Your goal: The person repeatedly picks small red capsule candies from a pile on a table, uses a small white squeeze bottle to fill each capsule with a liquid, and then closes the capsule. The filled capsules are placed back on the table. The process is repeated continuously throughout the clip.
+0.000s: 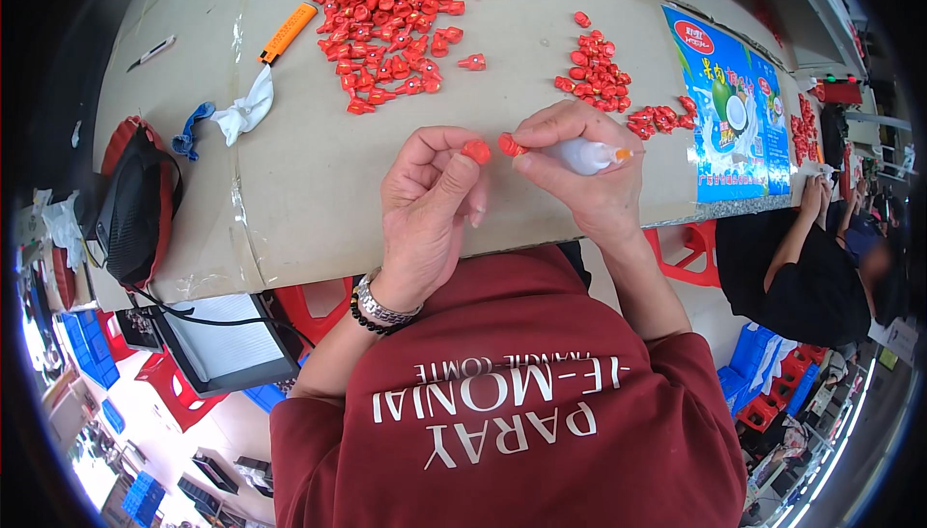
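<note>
Over the table's near edge, my left hand point(425, 200) pinches a small red plastic part point(477, 151) between thumb and forefinger. Facing it across a narrow gap is a second small red plastic part point(510, 145), pinched by the fingertips of my right hand point(594, 176). That same hand also keeps a translucent white squeeze bottle point(582, 155) in its grip, the orange nozzle pointing right. Beyond my hands lies a large heap of similar red parts point(391, 16). A smaller pile of red parts point(597, 69) sits to its right.
On the left of the grey-beige table point(299, 161) are an orange box-cutter point(288, 34), a crumpled white cloth point(246, 108), a pen point(152, 52) and a black-and-red bag point(140, 205). A blue printed sheet point(729, 108) covers the right side. Another person point(797, 258) sits farther right.
</note>
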`<state>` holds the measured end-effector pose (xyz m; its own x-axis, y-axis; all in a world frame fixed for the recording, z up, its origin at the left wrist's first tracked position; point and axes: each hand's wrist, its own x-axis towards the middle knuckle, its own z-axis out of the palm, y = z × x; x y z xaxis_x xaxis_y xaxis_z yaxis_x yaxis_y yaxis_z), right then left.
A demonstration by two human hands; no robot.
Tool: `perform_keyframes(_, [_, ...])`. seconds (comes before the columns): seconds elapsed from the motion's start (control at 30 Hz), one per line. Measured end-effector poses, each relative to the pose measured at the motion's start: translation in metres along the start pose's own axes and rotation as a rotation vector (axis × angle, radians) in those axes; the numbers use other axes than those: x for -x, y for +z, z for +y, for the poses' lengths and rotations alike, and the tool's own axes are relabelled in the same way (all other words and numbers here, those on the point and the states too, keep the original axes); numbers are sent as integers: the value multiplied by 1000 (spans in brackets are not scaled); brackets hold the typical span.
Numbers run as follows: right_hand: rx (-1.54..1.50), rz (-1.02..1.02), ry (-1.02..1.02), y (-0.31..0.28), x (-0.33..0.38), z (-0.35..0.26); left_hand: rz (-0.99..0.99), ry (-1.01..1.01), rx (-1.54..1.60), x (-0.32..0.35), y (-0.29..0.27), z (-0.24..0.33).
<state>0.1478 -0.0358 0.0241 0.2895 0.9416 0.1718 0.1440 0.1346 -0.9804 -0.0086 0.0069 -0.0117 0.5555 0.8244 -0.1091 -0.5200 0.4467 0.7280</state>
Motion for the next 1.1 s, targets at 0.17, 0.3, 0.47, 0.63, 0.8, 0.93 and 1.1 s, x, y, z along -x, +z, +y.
perform_keyframes(0.17, [214, -51, -262, -2, 1, 0, -4, 6, -27, 1, -2, -1])
perform_keyframes(0.3, [359, -51, -455, -2, 0, -2, 10, 32, -61, 3, 0, 0])
perform_keyframes(0.47, [409, -54, -549, -2, 1, -1, 10, 88, -95, 4, -2, -3])
perform_keyframes(0.63, [435, -57, -571, -4, 2, -2, 7, 114, -142, 6, -1, -2])
perform_keyframes(0.8, [430, -59, -552, -6, 4, -4, 8, 104, -139, 7, -1, -1])
perform_keyframes(0.93, [437, -68, -522, -9, 4, -6, 11, 109, -173, 8, 2, 1])
perform_keyframes(1.1, [392, -51, -445, -7, 7, -10, 9, 126, -180, 8, 2, 0])
